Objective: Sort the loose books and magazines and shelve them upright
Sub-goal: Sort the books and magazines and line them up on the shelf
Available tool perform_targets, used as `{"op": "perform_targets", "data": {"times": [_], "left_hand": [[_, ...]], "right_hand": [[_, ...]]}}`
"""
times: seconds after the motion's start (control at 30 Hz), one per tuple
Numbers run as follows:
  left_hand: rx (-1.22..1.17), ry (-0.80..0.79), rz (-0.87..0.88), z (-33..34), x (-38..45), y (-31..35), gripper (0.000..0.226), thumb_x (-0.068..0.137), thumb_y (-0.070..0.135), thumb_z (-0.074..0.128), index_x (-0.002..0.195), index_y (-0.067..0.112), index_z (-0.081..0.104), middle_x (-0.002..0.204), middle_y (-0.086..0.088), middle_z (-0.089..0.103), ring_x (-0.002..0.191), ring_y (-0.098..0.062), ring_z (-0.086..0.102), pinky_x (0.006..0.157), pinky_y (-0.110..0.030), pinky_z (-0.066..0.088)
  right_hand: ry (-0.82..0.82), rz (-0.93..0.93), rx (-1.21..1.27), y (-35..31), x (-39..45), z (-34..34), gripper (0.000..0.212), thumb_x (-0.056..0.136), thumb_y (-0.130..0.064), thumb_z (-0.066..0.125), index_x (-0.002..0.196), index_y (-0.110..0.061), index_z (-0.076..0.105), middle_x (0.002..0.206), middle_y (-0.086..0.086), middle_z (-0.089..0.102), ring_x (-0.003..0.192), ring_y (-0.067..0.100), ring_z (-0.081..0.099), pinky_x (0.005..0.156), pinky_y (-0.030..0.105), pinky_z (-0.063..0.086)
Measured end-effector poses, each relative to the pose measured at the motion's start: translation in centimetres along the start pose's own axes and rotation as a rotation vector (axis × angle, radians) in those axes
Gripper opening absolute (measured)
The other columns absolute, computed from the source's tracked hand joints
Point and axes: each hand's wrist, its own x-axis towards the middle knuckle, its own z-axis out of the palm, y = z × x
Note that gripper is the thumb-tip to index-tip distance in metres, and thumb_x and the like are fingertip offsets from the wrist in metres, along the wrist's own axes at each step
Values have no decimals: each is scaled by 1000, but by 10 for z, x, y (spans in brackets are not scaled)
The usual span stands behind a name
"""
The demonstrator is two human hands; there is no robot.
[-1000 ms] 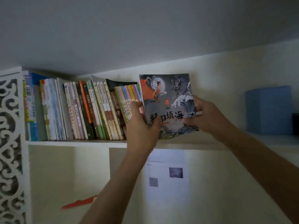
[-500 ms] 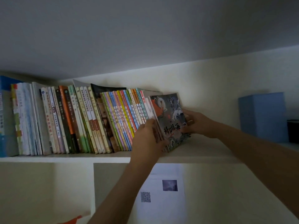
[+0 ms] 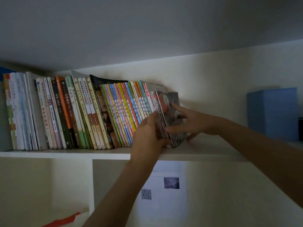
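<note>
A thin stack of illustrated booklets [image 3: 172, 110] with a dark picture cover stands at the right end of a long row of upright books [image 3: 91, 112] on the white shelf [image 3: 65, 154]. It leans left against the row. My left hand [image 3: 147, 135] grips the stack's front edge near its bottom, thumb under the corner. My right hand [image 3: 195, 122] lies with spread, straight fingers against the cover, pressing it toward the row.
A blue box [image 3: 273, 112] stands on the shelf to the right, with bare shelf between it and the books. Below hangs a white sheet with a QR code [image 3: 162, 190]. A red strip [image 3: 65, 221] shows in the lower left compartment.
The booklets went from being held face-on in front of the shelf to standing at the row's end. My right hand opened flat on the cover. The camera shifted closer.
</note>
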Motion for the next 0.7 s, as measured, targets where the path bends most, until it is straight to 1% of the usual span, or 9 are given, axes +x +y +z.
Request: {"op": "perform_targets", "data": {"times": [0.07, 0.13, 0.2, 0.27, 0.37, 0.47, 0.53, 0.63, 0.7], "left_hand": [[-42, -11, 1, 0, 0, -1, 90, 62, 20, 88, 139, 19, 42, 110, -4, 65, 99, -21, 63, 87, -33, 54], [-92, -44, -5, 0, -1, -4, 94, 62, 19, 89, 141, 21, 39, 103, -2, 67, 92, -17, 65, 83, -30, 55], [-116, -69, -17, 0, 0, -7, 96, 63, 15, 88, 144, 22, 35, 98, -1, 68, 88, -16, 66, 81, -31, 57], [-127, -74, -21, 0, 1, -9, 93, 64, 12, 87, 141, 20, 36, 94, -1, 68, 86, -16, 67, 79, -31, 57], [-178, -96, -2, 0, -1, -10, 92, 64, 13, 87, 141, 21, 36, 83, 7, 64, 78, -10, 67, 74, -28, 58], [-208, -92, 3, 1, -6, -8, 86, 67, 14, 86, 138, 23, 38, 87, 3, 68, 80, -11, 68, 76, -29, 58], [-204, -60, -17, 1, -8, -6, 84, 65, 14, 87, 134, 23, 40, 84, 2, 69, 77, -11, 68, 73, -28, 58], [-196, -53, -37, -2, -10, -4, 88, 61, 15, 89, 133, 24, 40, 73, 8, 64, 67, -4, 64, 63, -20, 54], [-179, -68, -47, -5, -10, -2, 92, 61, 15, 89, 136, 24, 36, 73, 8, 63, 67, -4, 63, 62, -19, 53]], "right_hand": [[19, 4, -61, -6, 3, 3, 93, 77, -43, 75, 146, -50, 13, 106, -28, 50, 99, 2, 56, 61, 10, 50], [-6, 37, -78, -10, 2, 4, 82, 78, -44, 73, 140, -54, 21, 106, -24, 54, 96, 2, 58, 65, 17, 55], [-27, 69, -105, -14, 1, 6, 80, 76, -48, 74, 138, -57, 24, 117, -17, 56, 103, 10, 59, 70, 29, 61], [-13, 67, -143, -17, 0, 11, 79, 76, -49, 73, 138, -57, 24, 126, -12, 55, 107, 13, 59, 71, 29, 60], [-8, 85, -91, -19, -5, 13, 85, 73, -51, 76, 138, -61, 22, 123, -12, 56, 110, 14, 58, 76, 38, 61], [-34, 60, -65, -20, -13, 11, 90, 74, -47, 76, 141, -59, 18, 110, -18, 59, 107, 10, 62, 77, 37, 60], [-10, 38, -82, -19, -16, 14, 92, 72, -47, 78, 142, -57, 20, 111, -16, 60, 109, 12, 62, 77, 39, 61], [44, 0, -108, -19, -17, 19, 83, 73, -48, 77, 136, -60, 26, 106, -22, 58, 111, 13, 61, 74, 39, 61], [52, 9, -108, -18, -19, 20, 82, 75, -50, 75, 141, -54, 26, 109, -22, 56, 113, 11, 58, 76, 37, 61]]}}
